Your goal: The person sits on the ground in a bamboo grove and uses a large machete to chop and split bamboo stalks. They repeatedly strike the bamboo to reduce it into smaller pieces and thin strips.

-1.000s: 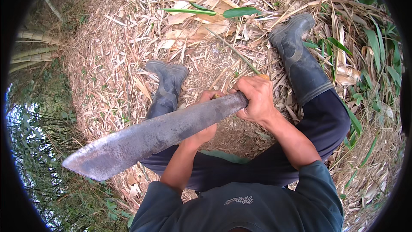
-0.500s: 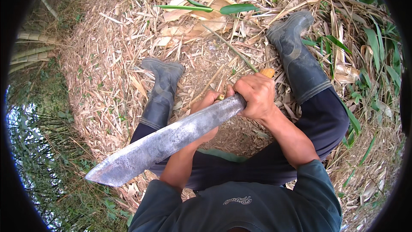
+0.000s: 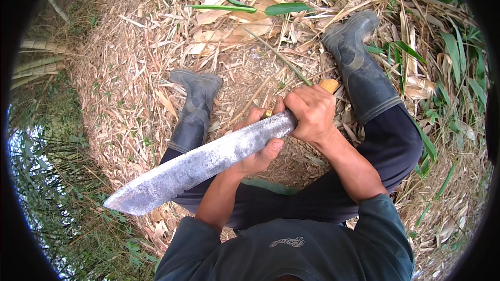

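My right hand (image 3: 311, 112) is closed around the wooden handle (image 3: 329, 85) of a big machete, whose broad grey blade (image 3: 198, 165) runs down and to the left across my lap. Under the blade near the handle, my left hand (image 3: 259, 152) is curled, its thumb against the blade's lower edge. A small yellowish thing shows between its fingers, too hidden to name. I sit with my knees apart, a dark rubber boot (image 3: 195, 108) on the left and another boot (image 3: 359, 67) on the right.
Dry bamboo leaves and straw (image 3: 130, 73) cover the ground. Green leaves (image 3: 265, 8) lie ahead, bamboo stalks (image 3: 36, 62) at the left, and green grass (image 3: 458, 47) at the right.
The blade tip has swung lower and to the right, closer to my left knee. Both hands stayed at the handle end.
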A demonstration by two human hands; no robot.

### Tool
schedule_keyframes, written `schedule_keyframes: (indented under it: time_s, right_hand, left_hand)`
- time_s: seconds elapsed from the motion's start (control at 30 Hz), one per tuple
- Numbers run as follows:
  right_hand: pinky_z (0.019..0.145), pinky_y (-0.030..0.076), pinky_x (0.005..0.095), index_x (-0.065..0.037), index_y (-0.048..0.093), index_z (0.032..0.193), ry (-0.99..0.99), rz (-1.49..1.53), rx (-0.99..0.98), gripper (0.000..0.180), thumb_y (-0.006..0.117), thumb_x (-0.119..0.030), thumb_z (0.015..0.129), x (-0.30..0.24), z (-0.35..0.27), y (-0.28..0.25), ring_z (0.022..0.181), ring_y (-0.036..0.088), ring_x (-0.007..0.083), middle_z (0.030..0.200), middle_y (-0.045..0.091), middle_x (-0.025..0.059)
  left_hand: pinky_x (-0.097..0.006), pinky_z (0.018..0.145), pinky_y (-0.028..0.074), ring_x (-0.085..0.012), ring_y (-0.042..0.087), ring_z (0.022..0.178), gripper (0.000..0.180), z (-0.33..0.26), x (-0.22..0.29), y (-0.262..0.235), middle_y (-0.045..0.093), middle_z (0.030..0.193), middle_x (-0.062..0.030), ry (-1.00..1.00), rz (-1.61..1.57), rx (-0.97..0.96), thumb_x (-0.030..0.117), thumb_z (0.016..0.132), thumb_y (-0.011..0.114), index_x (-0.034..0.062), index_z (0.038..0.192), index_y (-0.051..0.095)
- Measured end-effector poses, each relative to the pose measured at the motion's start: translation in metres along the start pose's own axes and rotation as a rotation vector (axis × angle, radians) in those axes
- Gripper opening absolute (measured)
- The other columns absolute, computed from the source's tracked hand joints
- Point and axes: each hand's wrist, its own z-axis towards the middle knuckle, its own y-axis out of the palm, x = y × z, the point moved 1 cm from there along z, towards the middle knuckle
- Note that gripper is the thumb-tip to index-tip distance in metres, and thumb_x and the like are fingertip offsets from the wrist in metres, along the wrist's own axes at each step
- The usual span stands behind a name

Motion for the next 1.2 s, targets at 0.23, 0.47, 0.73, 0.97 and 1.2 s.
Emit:
schedule_keyframes:
  time_s: [0.23,0.47,0.73,0.97,1.2]
  right_hand:
    - [0.047,0.042,0.0372,-0.010,0.052,0.062,0.004,0.037,-0.033,0.024,0.074,-0.014,0.071,0.009,0.001,0.002,0.046,0.055,0.0259,0.054,0.053,0.0050]
    - [0.054,0.049,0.0357,-0.017,0.064,0.070,0.021,0.002,-0.166,0.008,0.072,-0.018,0.069,0.021,-0.005,0.001,0.057,0.067,0.0222,0.060,0.063,0.0018]
    - [0.059,0.051,0.0423,0.001,0.072,0.084,0.931,-0.078,-0.017,0.022,0.069,-0.021,0.082,0.110,-0.018,-0.035,0.054,0.064,0.0345,0.060,0.064,0.0194]
    - [0.049,0.044,0.0394,-0.008,0.056,0.063,0.111,0.044,-0.106,0.019,0.072,-0.014,0.071,0.019,-0.005,0.004,0.047,0.056,0.0304,0.054,0.055,0.0098]
    - [0.050,0.042,0.0390,-0.008,0.051,0.063,0.043,0.108,-0.117,0.022,0.072,-0.012,0.066,0.008,-0.007,0.002,0.048,0.054,0.0281,0.055,0.052,0.0071]
  left_hand:
    - [-0.038,0.062,0.046,-0.0270,0.059,0.072,0.052,-0.001,0.000,0.003,0.056,0.093,-0.0127,-0.110,0.014,0.009,0.052,0.099,0.058,0.0009,0.103,0.066]
    - [-0.035,0.053,0.044,-0.0231,0.057,0.063,0.046,-0.008,0.000,0.009,0.054,0.080,-0.0112,-0.195,0.140,0.000,0.044,0.098,0.063,-0.0008,0.089,0.062]
    - [-0.029,0.054,0.038,-0.0122,0.047,0.056,0.021,-0.044,-0.004,-0.027,0.052,0.068,-0.0077,-0.339,-0.185,0.250,0.018,0.101,0.053,0.0003,0.090,0.056]
    - [-0.038,0.063,0.048,-0.0302,0.064,0.072,0.018,-0.020,-0.014,-0.018,0.065,0.089,-0.0151,0.043,0.139,0.212,0.011,0.097,0.057,0.0001,0.108,0.066]
    - [-0.034,0.067,0.049,-0.0256,0.064,0.076,0.015,-0.027,-0.006,-0.020,0.063,0.092,-0.0147,-0.234,0.143,0.054,0.006,0.092,0.059,-0.0046,0.102,0.063]
